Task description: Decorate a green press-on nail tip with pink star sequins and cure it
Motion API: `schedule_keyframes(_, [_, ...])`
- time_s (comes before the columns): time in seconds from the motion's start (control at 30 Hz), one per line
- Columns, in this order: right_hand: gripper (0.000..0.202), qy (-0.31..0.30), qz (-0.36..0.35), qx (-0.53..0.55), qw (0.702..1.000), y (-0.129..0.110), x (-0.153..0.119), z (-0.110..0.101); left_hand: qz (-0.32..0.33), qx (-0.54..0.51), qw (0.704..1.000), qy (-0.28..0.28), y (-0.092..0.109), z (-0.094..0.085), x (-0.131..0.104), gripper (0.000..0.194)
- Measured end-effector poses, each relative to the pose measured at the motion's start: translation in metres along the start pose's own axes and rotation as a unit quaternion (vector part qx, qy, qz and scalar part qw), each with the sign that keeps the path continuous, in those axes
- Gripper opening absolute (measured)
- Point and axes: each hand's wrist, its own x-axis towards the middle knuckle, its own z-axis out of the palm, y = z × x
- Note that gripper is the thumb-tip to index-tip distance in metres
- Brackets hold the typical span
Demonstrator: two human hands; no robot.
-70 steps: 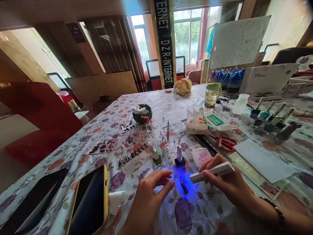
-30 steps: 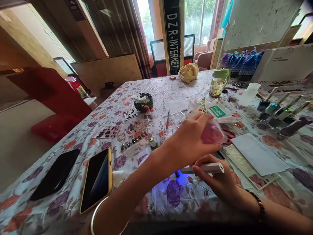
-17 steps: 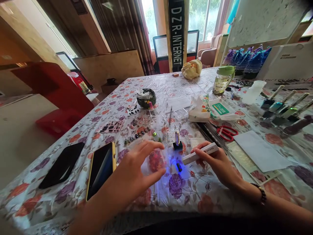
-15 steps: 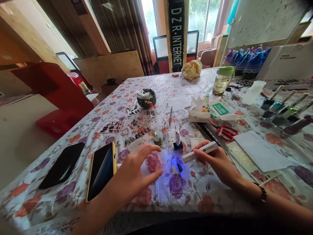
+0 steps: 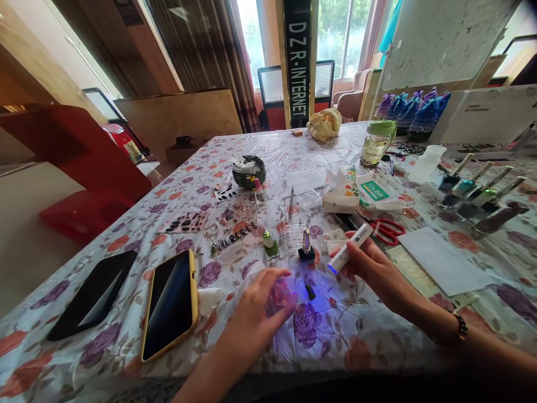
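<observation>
In my right hand (image 5: 369,263) is a white handheld UV nail lamp (image 5: 351,247), gripped between thumb and fingers and tilted down. Its tip glows blue-violet over a small dark false nail (image 5: 310,291) lying on the tablecloth. My left hand (image 5: 262,308) is beside the nail, thumb and fingers apart, nothing visibly held. Pinkish-purple light falls on the cloth between its fingers. Just behind the nail stand a dark nail polish bottle (image 5: 306,253) with a shiny cap and a green polish bottle (image 5: 271,246). A row of painted nail tips (image 5: 232,238) lies left of them.
Two phones, one black (image 5: 94,294) and one yellow-cased (image 5: 170,308), lie at left. Red-handled scissors (image 5: 388,232), a tissue pack (image 5: 340,193) and white paper (image 5: 444,260) are at right. Farther back are a woven basket (image 5: 249,172), a green-lidded jug (image 5: 377,144) and several polish bottles (image 5: 472,187).
My right hand has turned the lamp to a steeper tilt, its lit tip now visible. My left hand has moved right and slightly down, closer to the dark nail. The view has shifted a little.
</observation>
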Motion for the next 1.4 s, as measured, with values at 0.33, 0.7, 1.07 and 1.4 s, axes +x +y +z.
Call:
schedule_keyframes(0.33, [0.053,-0.057,-0.127,-0.206,0.969,0.013,-0.011,0.017,-0.035,0.084,0.993,0.078,-0.036,-0.023,0.007,0.032])
schedule_keyframes(0.7, [0.051,-0.102,-0.203,-0.268,0.936,0.026,-0.01,0.021,0.009,0.043,0.999,0.004,-0.02,-0.021,0.001,0.051])
schedule_keyframes(1.07, [0.051,-0.081,-0.198,-0.244,0.946,0.024,-0.014,0.019,0.036,0.068,0.996,-0.039,-0.026,0.008,0.002,0.052])
schedule_keyframes(1.4, [0.049,-0.067,-0.197,-0.279,0.938,0.026,-0.016,0.017,-0.142,0.07,0.97,0.187,-0.013,0.061,-0.01,0.061])
